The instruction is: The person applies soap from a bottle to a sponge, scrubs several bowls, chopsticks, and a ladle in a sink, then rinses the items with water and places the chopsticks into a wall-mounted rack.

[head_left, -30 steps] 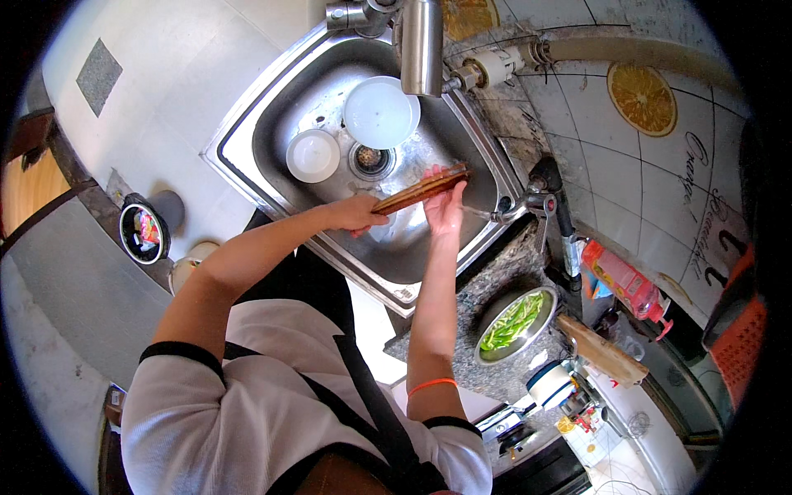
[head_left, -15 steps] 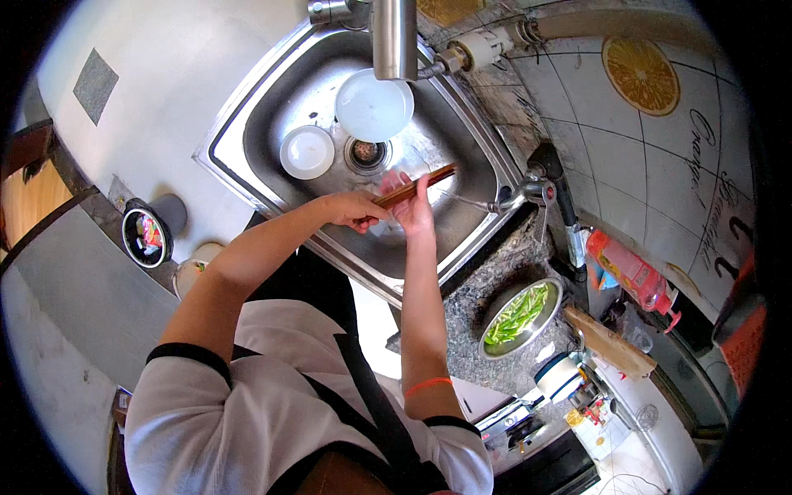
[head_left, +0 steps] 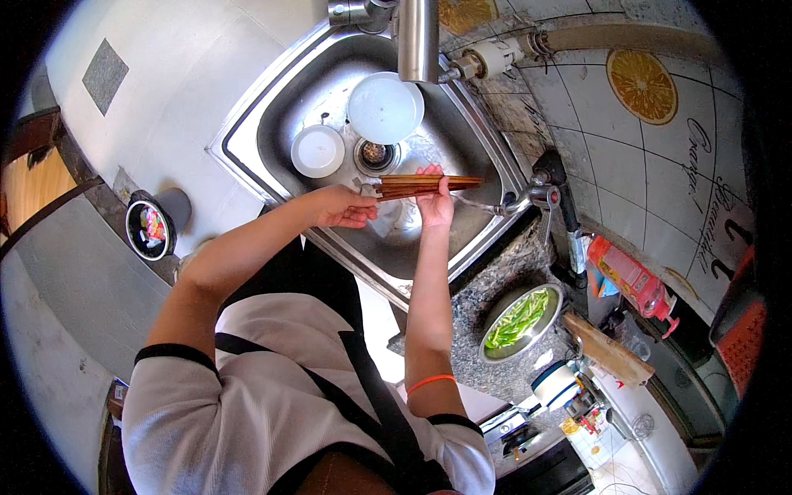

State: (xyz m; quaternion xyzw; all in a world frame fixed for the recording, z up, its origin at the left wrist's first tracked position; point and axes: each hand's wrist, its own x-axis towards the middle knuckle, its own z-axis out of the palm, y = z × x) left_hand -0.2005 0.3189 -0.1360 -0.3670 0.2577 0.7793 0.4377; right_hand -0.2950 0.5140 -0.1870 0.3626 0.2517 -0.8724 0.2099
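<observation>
A bundle of brown chopsticks [head_left: 404, 185] lies level over the near part of the steel sink [head_left: 285, 62]. My right hand [head_left: 435, 202] is closed round its middle, fingers beneath and thumb on top. At the bundle's left end, my left hand [head_left: 340, 206] has curled fingers and its thumb against the sticks. A thin stream of water seems to run from the tap [head_left: 528, 198] beside my right hand. In the sink, a large white plate [head_left: 386, 108] and a small white dish [head_left: 318, 151] sit near the drain [head_left: 375, 154].
A steel bowl of cut green vegetables [head_left: 520, 322] stands on the stone counter to the right. Past it are a pink pump bottle [head_left: 631, 276] and a wooden board [head_left: 609, 351]. A thick steel spout [head_left: 418, 41] hangs over the far rim. A bin [head_left: 157, 223] stands left.
The chopsticks have turned from slanting up rightward to nearly level. My left hand has slid back to their left end, and my right hand has moved slightly right along with them.
</observation>
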